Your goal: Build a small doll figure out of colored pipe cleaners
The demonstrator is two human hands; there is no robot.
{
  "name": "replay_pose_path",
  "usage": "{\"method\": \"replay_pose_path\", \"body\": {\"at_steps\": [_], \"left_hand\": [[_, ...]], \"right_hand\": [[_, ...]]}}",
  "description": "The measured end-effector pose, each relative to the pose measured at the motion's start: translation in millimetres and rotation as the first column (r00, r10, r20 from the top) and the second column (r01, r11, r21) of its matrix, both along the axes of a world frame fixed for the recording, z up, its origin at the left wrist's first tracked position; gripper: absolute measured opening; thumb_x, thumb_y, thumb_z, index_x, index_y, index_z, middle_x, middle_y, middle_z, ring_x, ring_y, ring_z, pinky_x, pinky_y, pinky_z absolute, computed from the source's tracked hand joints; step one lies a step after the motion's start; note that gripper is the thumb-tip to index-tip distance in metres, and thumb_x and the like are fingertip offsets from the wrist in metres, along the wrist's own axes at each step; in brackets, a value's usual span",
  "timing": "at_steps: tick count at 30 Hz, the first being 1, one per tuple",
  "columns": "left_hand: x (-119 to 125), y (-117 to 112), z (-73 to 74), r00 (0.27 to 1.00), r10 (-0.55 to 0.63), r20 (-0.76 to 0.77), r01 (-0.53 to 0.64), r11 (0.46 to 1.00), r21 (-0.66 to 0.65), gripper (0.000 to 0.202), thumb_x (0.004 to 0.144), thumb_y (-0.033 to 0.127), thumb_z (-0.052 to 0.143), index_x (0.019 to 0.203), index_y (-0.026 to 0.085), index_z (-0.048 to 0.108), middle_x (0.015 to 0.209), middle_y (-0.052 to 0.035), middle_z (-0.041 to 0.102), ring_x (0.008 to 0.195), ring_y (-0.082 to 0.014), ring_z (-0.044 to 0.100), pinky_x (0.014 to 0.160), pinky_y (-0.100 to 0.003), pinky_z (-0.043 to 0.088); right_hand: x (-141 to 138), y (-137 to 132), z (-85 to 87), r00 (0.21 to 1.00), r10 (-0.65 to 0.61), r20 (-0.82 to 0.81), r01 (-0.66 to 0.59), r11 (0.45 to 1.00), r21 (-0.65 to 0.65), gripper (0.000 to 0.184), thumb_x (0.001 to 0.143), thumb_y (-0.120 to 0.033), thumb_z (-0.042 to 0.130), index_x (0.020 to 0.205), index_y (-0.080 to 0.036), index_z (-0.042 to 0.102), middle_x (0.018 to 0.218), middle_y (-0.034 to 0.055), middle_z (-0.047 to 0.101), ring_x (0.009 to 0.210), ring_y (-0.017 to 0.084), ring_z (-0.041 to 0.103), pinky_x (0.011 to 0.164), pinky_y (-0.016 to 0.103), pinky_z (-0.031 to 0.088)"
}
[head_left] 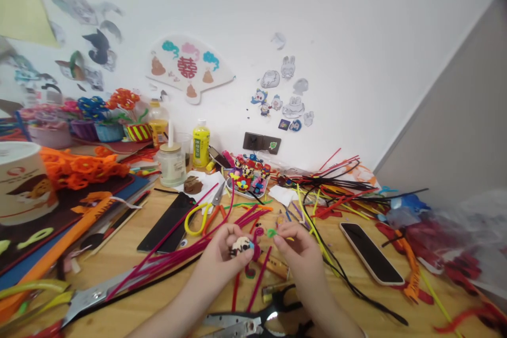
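Observation:
My left hand (224, 256) is closed around a small doll (242, 246) with a cream-and-black head and a magenta fuzzy body. Curled magenta pieces stick out from the doll toward the right. Between thumb and fingertips, my right hand (301, 253) pinches a small green curled piece (271, 233), close to the doll but seemingly apart from it. Below the hands are loose magenta pipe cleaners (259, 280) and pliers (253, 322) with dark handles. A bundle of long magenta pipe cleaners (174, 251) runs left from behind my left forearm.
Yellow-handled scissors (194, 219) and a black phone (166, 227) lie to the left. Another phone (372, 253) lies right. Behind stand a tray (253, 195) of finished dolls, a yellow bottle (201, 142) and a candle jar (171, 166). Pipe cleaners (348, 187) pile up at back right.

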State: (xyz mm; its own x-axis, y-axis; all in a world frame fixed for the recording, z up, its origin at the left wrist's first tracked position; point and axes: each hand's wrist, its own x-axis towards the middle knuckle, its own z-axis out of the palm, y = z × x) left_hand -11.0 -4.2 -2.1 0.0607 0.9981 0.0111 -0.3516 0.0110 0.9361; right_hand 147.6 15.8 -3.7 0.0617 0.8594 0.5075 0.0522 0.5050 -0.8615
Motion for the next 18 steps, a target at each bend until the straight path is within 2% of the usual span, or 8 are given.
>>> {"method": "replay_pose_path", "body": {"at_steps": [4,6,9,12,18], "left_hand": [[2,-2,-2.5,0.999,-0.028,-0.036,0.027,1.0,-0.012,0.042,0.054,0.038,0.079,0.075,0.019,0.048,0.06,0.0071,0.055,0.056,-0.0084,0.047,0.054,-0.02,0.038],[1,-3,0.2,0.997,-0.004,-0.075,0.003,1.0,-0.017,0.039,0.055,0.039,0.077,0.077,0.019,0.052,0.061,0.0061,0.055,0.057,-0.0095,0.048,0.055,-0.021,0.038],[-3,-4,6.4,0.992,0.003,-0.127,-0.008,0.999,-0.04,0.034,0.056,0.039,0.075,0.077,0.018,0.058,0.061,0.0039,0.056,0.058,-0.0123,0.05,0.053,-0.022,0.037],[-6,-4,10.9,0.988,-0.006,-0.152,0.0,0.999,-0.039,0.026,0.059,0.034,0.07,0.076,0.017,0.06,0.062,0.0023,0.057,0.059,-0.0138,0.051,0.056,-0.024,0.037],[-6,-4,9.4,0.987,-0.089,-0.132,0.092,0.995,0.022,0.018,0.061,0.021,0.06,0.077,0.019,0.054,0.064,0.0021,0.06,0.062,-0.0138,0.05,0.061,-0.025,0.037]], "right_hand": [[3,0,0.2,0.995,0.088,-0.049,-0.094,0.984,-0.151,0.021,0.068,-0.038,0.068,0.069,-0.019,0.059,0.065,0.0008,0.058,0.059,0.014,0.054,0.052,0.024,0.046],[7,2,1.4,0.995,0.098,-0.017,-0.099,0.979,-0.176,0.02,0.071,-0.038,0.065,0.071,-0.019,0.06,0.065,0.0004,0.057,0.057,0.014,0.053,0.05,0.023,0.044],[13,7,4.0,0.992,0.091,0.087,-0.084,0.993,-0.079,0.015,0.074,-0.035,0.063,0.07,-0.02,0.061,0.07,0.0012,0.058,0.068,0.016,0.055,0.064,0.027,0.046],[17,11,5.5,0.976,0.13,0.177,-0.134,0.991,0.011,0.014,0.077,-0.033,0.06,0.07,-0.021,0.061,0.073,0.0013,0.06,0.078,0.018,0.056,0.079,0.031,0.042],[16,7,7.0,0.905,0.276,0.323,-0.276,0.96,-0.047,0.015,0.08,-0.033,0.058,0.072,-0.021,0.062,0.074,0.0015,0.058,0.076,0.017,0.055,0.072,0.028,0.041]]}}
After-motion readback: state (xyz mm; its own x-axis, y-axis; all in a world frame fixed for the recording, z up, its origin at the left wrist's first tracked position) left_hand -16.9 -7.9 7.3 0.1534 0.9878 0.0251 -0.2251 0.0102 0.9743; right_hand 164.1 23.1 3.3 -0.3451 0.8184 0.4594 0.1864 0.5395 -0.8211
